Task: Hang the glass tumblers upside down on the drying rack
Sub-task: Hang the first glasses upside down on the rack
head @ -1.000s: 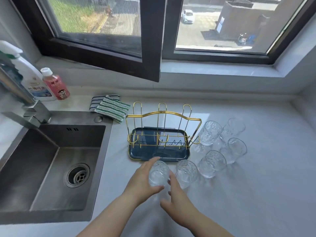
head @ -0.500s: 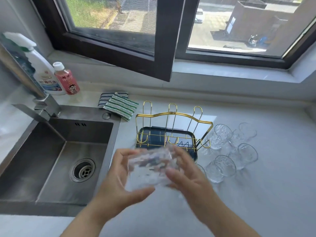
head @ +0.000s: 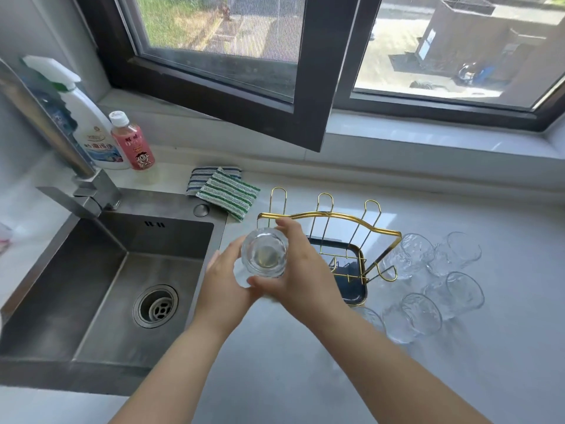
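At the far left a white spray bottle (head: 91, 130) and a small pink drink bottle with a white cap (head: 132, 142) stand against the wall behind the steel tap (head: 76, 179), above the square stainless steel sink (head: 101, 270). Just right of the sink's back corner lie two striped scouring cloths (head: 227, 191), green-and-white over blue-and-white. In front of them both hands hold one clear textured glass tumbler (head: 264, 252) in the air, its thick base turned up toward the camera: the left hand (head: 223, 286) cups it from below and the left, the right hand (head: 302, 270) wraps it from the right, thumb across its near side, fingers curled closed on the glass. The tumbler hovers at the left end of the gold wire drying rack (head: 333, 215), whose dark blue tray (head: 351, 270) rests on the pale countertop (head: 458, 377). Right of the rack, a cluster of clear tumblers (head: 434, 286) stands on the counter.
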`<state>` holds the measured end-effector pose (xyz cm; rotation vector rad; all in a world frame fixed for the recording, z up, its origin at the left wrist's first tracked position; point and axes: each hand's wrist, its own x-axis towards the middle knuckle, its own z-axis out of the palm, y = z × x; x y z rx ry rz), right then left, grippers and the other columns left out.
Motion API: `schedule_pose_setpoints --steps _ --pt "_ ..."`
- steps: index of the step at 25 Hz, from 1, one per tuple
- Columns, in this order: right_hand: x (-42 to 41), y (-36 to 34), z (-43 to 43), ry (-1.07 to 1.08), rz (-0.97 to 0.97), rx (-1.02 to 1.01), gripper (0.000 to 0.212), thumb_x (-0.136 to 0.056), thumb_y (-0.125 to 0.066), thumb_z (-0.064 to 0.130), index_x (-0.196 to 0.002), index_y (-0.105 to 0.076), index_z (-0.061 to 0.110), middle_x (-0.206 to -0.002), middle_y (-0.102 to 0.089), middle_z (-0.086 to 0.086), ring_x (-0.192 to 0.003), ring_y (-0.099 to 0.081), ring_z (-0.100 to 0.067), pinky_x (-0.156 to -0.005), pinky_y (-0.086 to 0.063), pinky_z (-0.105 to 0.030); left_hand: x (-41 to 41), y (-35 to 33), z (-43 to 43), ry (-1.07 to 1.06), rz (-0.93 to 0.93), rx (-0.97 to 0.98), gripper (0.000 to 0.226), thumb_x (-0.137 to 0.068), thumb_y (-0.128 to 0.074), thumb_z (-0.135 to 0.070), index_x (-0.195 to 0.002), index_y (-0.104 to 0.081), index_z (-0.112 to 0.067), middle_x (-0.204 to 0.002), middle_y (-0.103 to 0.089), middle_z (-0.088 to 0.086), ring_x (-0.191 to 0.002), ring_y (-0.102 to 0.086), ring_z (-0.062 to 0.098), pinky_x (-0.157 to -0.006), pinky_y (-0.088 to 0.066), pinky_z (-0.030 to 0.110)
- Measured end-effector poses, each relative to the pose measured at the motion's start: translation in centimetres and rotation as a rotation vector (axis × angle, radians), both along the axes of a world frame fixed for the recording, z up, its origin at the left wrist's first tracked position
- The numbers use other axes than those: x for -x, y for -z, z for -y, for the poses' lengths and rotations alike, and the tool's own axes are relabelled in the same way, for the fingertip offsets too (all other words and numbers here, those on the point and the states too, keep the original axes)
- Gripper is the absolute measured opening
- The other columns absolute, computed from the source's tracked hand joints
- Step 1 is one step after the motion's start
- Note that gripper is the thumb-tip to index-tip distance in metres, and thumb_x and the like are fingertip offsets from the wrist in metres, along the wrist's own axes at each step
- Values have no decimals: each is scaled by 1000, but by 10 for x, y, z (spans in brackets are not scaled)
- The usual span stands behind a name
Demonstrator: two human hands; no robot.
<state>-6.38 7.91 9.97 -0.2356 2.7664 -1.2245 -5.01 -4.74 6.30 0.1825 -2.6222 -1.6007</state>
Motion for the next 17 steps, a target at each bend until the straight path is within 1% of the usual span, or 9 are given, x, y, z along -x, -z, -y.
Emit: schedule_pose_setpoints --steps 3,6,9,11,12,13,14,15,17 --pt "4 16 0 14 45 16 91 -64 -80 30 -136 -23 28 -133 -51 6 -119 -50 -18 -90 -41 -29 5 14 -1 8 78 -36 60 -65 -77 -15 -112 -52 -43 -99 -53 -28 -118 -48 21 -97 -43 42" --pt "5 24 0 24 52 14 91 -65 -80 32 -137 -24 26 -135 -49 5 -122 -47 -17 -94 -40 -27 7 25 -1 0 122 -75 62 -65 -78 -16 -115 -52 -42 -110 -61 -12 -117 -48 16 -96 -45 44" --pt "2 23 0 6 34 6 92 -68 -78 32 -139 -21 23 -144 -38 4 -128 -40 -15 -100 -35 -25 8 27 -1 28 147 -100 67 -59 -75 -29 -118 -48 -44 -115 -61 -8 -116 -50 14 -96 -45 41" --pt "-9 19 -6 -25 -27 1 88 -70 -76 31 -139 -22 22 -143 -35 8 -129 -35 -8 -102 -27 -15 4 28 -1 61 181 -154 80 -61 -78 -29 -130 -38 -41 -125 -55 -8 -119 -47 10 -94 -41 28" --pt "-18 18 -13 -36 -72 14 82 -72 -74 31 -137 -26 23 -137 -37 14 -125 -35 -2 -100 -23 -7 0 32 -2 65 221 -181 87 -65 -80 -25 -136 -31 -35 -130 -49 -9 -121 -43 8 -93 -37 23" --pt "-29 19 -23 -29 -112 35 74 -73 -73 32 -134 -31 26 -129 -39 21 -120 -35 5 -99 -21 -2 -6 39 -2 52 276 -186 91 -67 -80 -22 -139 -25 -29 -134 -44 -9 -122 -40 8 -94 -33 23" --pt "-40 23 -37 4 -151 59 66 -74 -70 34 -130 -35 30 -123 -40 26 -116 -38 8 -98 -23 -1 -12 47 -2 27 331 -172 88 -68 -80 -22 -138 -26 -23 -136 -42 -6 -123 -40 10 -94 -32 23" --pt "-52 29 -55 68 -186 80 58 -74 -67 36 -125 -39 32 -119 -42 27 -113 -42 7 -98 -26 -3 -18 57 -2 6 386 -153 79 -68 -79 -21 -132 -33 -18 -134 -44 0 -120 -43 15 -91 -34 23" --pt "-76 48 -91 243 -215 101 49 -72 -62 40 -116 -43 35 -117 -46 24 -107 -47 1 -95 -32 -7 -33 70 -11 47 460 -137 53 -70 -78 -18 -114 -48 -18 -118 -56 4 -107 -53 20 -77 -39 13"
